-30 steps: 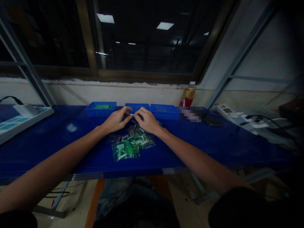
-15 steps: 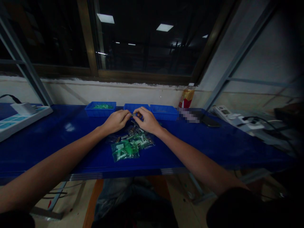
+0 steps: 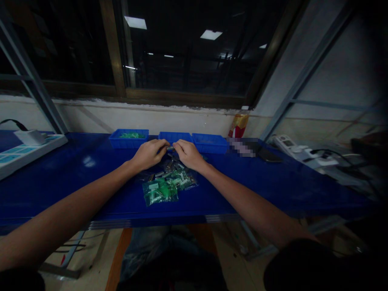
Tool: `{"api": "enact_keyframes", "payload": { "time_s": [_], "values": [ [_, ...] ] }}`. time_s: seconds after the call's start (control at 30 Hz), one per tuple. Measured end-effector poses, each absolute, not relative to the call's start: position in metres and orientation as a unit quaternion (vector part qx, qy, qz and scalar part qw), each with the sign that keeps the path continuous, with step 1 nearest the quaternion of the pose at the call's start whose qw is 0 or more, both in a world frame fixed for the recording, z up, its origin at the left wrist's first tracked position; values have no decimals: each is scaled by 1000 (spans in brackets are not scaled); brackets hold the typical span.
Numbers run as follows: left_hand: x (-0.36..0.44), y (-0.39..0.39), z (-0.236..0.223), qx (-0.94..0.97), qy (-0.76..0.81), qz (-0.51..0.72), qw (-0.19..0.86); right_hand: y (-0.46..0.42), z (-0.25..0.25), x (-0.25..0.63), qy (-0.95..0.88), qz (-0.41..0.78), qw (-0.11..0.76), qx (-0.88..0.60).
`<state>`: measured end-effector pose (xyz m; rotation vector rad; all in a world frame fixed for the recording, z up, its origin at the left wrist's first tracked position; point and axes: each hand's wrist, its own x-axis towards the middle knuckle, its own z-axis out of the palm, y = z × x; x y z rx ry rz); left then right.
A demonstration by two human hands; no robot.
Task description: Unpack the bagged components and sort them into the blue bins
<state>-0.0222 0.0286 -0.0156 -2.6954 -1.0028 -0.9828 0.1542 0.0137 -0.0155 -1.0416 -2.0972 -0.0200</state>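
My left hand [image 3: 150, 154] and my right hand [image 3: 188, 154] meet fingertip to fingertip over the far end of a pile of small plastic bags. Between them is a small, pale, narrow piece [image 3: 171, 148], too small and dark to name. Both hands have closed fingers around its ends. Below the hands lies a clear bag with green contents [image 3: 160, 191]. Beside it, more clear bags [image 3: 183, 179] hold green and metallic-looking small parts. The far edge of the pile is partly hidden by my fingers.
Behind my hands stand a blue tray with green pieces [image 3: 129, 144] and two more blue trays [image 3: 175, 136]. A bottle with a red and gold label [image 3: 239, 125] and a dark phone [image 3: 268, 155] are to the right. Power strips [image 3: 33, 151] lie at both sides of the blue table [image 3: 91, 188].
My fingers have shifted around the small piece: the fingertips came together half a second ago and are now slightly apart again. The bags and trays have stayed in place.
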Motion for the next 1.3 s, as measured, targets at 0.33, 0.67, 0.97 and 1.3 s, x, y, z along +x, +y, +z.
{"api": "enact_keyframes", "payload": {
  "time_s": [0.33,0.67,0.97,1.3],
  "values": [
    [-17,22,-14,-862,-348,-364,53,16,-19,153,-810,9,402,-428],
    [-20,25,-12,-850,-378,-363,-55,9,-16,154,-830,-12,402,-387],
    [-26,52,-35,-914,-326,-242,-13,45,-21,192,-743,-128,408,-515],
    [-27,52,-36,-913,-364,-184,13,51,-26,199,-714,-171,350,-581]
  ]
}}
